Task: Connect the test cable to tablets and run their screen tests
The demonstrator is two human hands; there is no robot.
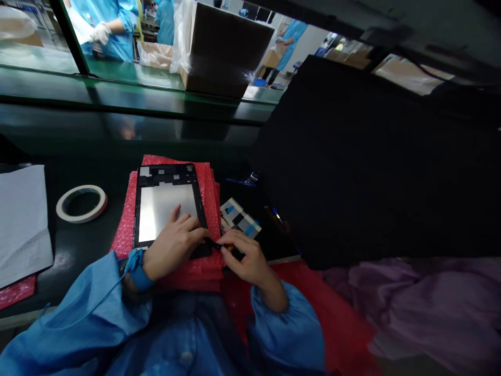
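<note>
A tablet housing [166, 209], black-framed with a silver metal plate, lies face down on a stack of pink bubble-wrap bags [213, 190]. Across its lower right part reaches my left hand [178, 240], one finger raised, its foremost fingertips at the housing's right edge. Those fingertips meet a small black part [215, 245], whose exact kind I cannot make out. Thumb and fingers of my right hand [246, 258] pinch the other end of that part, where something orange-brown shows. The left thumb is hidden. Beside the right hand lies a card with grey and blue strips [239, 218].
A roll of tape [81, 203] and white paper sheets [23, 219] lie on the left. A pen-like blue item [240, 181] is behind the card. A large black panel [376, 172] blocks the right. Beyond the ledge stand a cardboard box [229, 49] and people in blue gowns [113, 26].
</note>
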